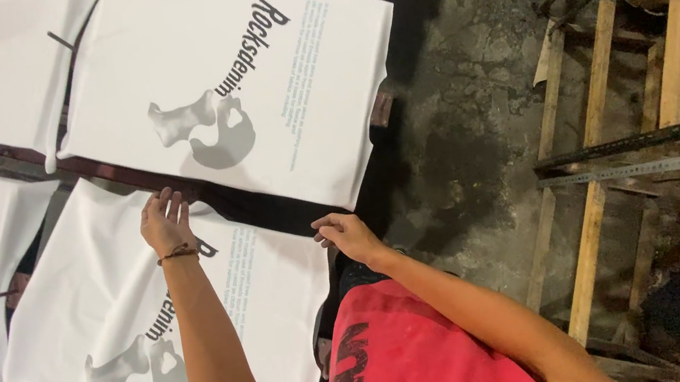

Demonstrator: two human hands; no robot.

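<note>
Rough, stained concrete floor (473, 138) fills the middle of our view, with a rack of wooden slats (616, 163) off to the right and a row of white printed shirts stretched over dark boards on the left.

Starting at our fingers (171, 206): those of our left hand (165, 227) lie flat and slightly spread on the far edge of the near white shirt (102, 310), pressing the cloth where it meets the dark board edge (137, 176); they close on nothing. A thin cord bracelet (178, 254) sits on that wrist. Our right hand (348, 235) rests at the right-hand edge of the same shirt, fingers loosely curled toward the cloth; whether they pinch the hem we cannot tell. With one hand at each side, the fabric looks held taut and smooth, we judge.

That shirt lies flat, nearly without creases, bearing a grey graphic and lines of print. Just beyond it sits a second white shirt (165, 56) with the same design, and more lie to the left. Our red top (414, 356) shows at the near edge.
</note>
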